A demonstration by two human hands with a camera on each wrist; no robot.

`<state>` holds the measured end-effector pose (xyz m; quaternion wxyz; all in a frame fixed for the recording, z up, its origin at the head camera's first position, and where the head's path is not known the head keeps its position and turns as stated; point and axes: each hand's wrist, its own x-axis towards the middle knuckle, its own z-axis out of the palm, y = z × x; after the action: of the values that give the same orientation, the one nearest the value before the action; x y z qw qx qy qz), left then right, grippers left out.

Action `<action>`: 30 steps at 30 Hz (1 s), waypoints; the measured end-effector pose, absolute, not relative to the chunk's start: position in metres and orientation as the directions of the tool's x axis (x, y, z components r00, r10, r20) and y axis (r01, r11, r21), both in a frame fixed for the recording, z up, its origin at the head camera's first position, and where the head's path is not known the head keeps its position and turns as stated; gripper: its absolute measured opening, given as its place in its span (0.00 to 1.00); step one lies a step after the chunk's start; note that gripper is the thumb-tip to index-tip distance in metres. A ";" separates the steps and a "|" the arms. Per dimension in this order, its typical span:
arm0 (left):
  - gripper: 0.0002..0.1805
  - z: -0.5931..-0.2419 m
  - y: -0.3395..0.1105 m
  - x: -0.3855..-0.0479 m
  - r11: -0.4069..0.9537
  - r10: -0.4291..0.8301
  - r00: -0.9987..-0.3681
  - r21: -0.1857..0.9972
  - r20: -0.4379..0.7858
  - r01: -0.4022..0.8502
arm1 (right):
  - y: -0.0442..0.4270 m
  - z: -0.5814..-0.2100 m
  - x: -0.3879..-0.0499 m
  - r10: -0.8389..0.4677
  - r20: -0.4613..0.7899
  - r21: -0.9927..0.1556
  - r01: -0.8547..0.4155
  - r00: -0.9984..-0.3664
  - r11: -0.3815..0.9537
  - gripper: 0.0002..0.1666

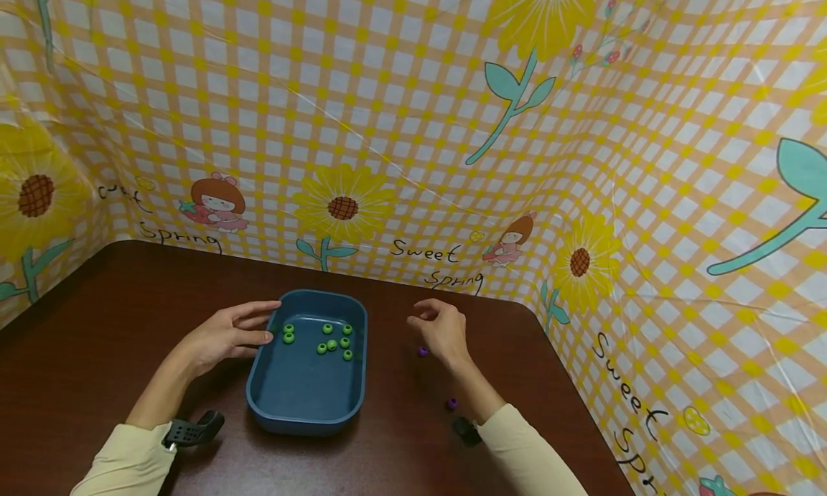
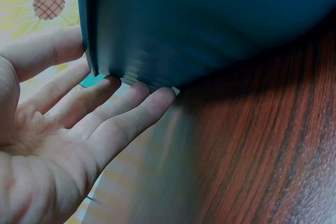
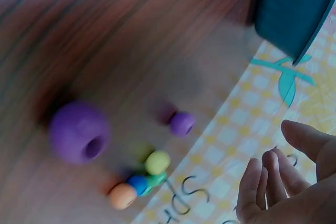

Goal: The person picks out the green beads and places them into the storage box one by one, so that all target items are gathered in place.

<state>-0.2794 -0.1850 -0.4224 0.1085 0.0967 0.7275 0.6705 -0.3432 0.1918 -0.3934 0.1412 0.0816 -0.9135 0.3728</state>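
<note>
A blue rectangular box (image 1: 306,411) stands on the table with several green beads (image 1: 332,345) inside, most of them toward its right side. My left hand (image 1: 222,338) touches the box's left side; the left wrist view has its straight fingers (image 2: 134,124) against the outer wall and rim. Right of the box, my right hand (image 1: 442,331) hovers over the table, its fingers loosely bent. Nothing shows between thumb and fingers in the right wrist view. Below it lie two purple beads (image 3: 79,132), one nearer the forearm.
In the right wrist view, yellow (image 3: 157,162), green (image 3: 153,182), blue (image 3: 137,184) and orange (image 3: 123,196) beads lie close together on the dark wooden table (image 1: 110,324). A checked sunflower cloth (image 1: 400,158) rises behind the table and along its sides.
</note>
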 end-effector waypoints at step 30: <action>0.39 -0.422 -0.184 -0.279 0.094 0.280 -0.960 0.996 -0.027 -0.001 | 0.255 -0.419 -0.354 0.101 0.218 -0.664 -0.071 -0.971 0.745 0.19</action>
<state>-0.2793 -0.1841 -0.4223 0.1053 0.0954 0.7320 0.6664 -0.3543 0.2549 -0.4185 0.1208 -0.0081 -0.9261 0.3572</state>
